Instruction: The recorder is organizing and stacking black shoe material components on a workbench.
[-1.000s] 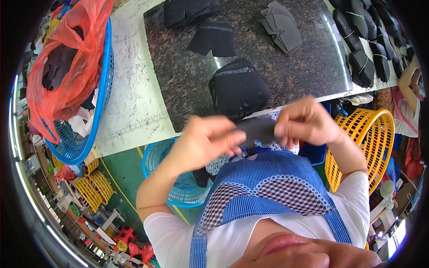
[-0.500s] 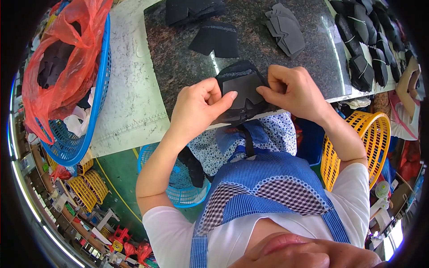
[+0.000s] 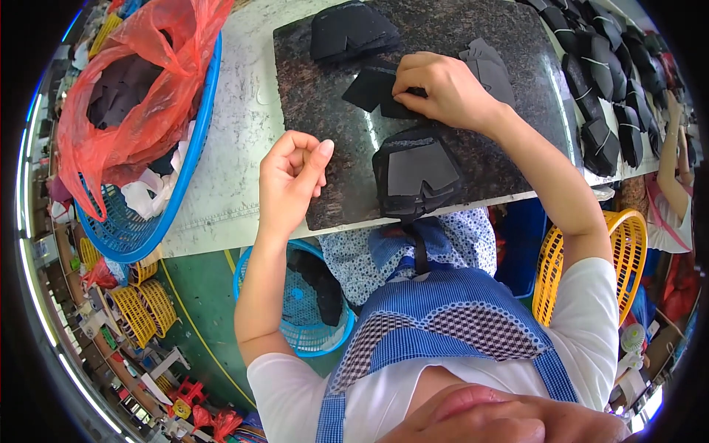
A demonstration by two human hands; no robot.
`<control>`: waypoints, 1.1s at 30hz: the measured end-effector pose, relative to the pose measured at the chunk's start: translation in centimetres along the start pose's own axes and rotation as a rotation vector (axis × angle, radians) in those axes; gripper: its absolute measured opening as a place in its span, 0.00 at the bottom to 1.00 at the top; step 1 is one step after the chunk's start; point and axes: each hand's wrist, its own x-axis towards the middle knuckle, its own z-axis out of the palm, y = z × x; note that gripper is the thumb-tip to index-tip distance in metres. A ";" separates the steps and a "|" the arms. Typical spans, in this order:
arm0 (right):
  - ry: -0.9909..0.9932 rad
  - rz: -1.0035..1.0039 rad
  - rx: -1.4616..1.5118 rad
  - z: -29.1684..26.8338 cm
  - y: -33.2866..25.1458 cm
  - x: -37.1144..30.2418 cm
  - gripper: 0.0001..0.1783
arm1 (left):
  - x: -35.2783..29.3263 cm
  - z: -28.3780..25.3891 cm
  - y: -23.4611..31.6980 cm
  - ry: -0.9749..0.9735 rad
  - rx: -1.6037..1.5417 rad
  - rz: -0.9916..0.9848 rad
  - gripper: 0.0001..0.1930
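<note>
My right hand (image 3: 439, 85) reaches over the dark stone slab (image 3: 332, 140), its fingertips closed on the edge of a black cut piece (image 3: 368, 88) lying there. My left hand (image 3: 292, 177) hangs above the slab's left edge, fingers curled with the thumb against them and nothing visible inside. Between the hands, close to the front edge, sits a stack of black notched pieces (image 3: 387, 188) topped by a smaller dark grey notched piece (image 3: 422, 174). Farther back lies a thicker black stack (image 3: 351, 33). Beyond my right wrist is a fanned pile of grey pieces (image 3: 491, 72), partly hidden.
At left a blue basket (image 3: 210, 103) holds a red plastic bag (image 3: 185, 44) with dark scraps. Tied black bundles (image 3: 602, 144) line the right. Below the table stand a light-blue basket (image 3: 314, 340) and a yellow basket (image 3: 631, 229). Another person's arm (image 3: 670, 148) shows far right.
My right hand has left the front stack and moved up and left to the black piece. My left hand has drawn away leftward. The grey piece stays on the stack.
</note>
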 end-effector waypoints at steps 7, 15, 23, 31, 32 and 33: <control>0.004 -0.125 -0.201 -0.6 -0.9 0.3 0.09 | 0.8 0.8 1.9 -0.049 -0.089 0.080 0.09; 0.252 -0.203 0.030 -6.8 -6.6 -5.3 0.14 | -1.9 0.8 1.3 0.233 0.180 0.642 0.08; 0.450 0.425 0.177 -6.4 -4.2 -11.3 0.12 | 2.5 6.1 3.2 -0.194 0.600 0.890 0.13; 0.450 0.493 -0.218 -4.6 3.0 -9.9 0.23 | 13.6 13.5 2.4 -0.384 0.784 1.021 0.20; 0.400 0.506 -0.166 -4.6 3.4 -9.9 0.25 | 14.2 13.8 2.4 -0.402 0.791 0.975 0.21; 0.405 0.508 -0.165 -4.8 3.6 -9.9 0.25 | 14.6 14.0 2.3 -0.419 0.799 0.928 0.22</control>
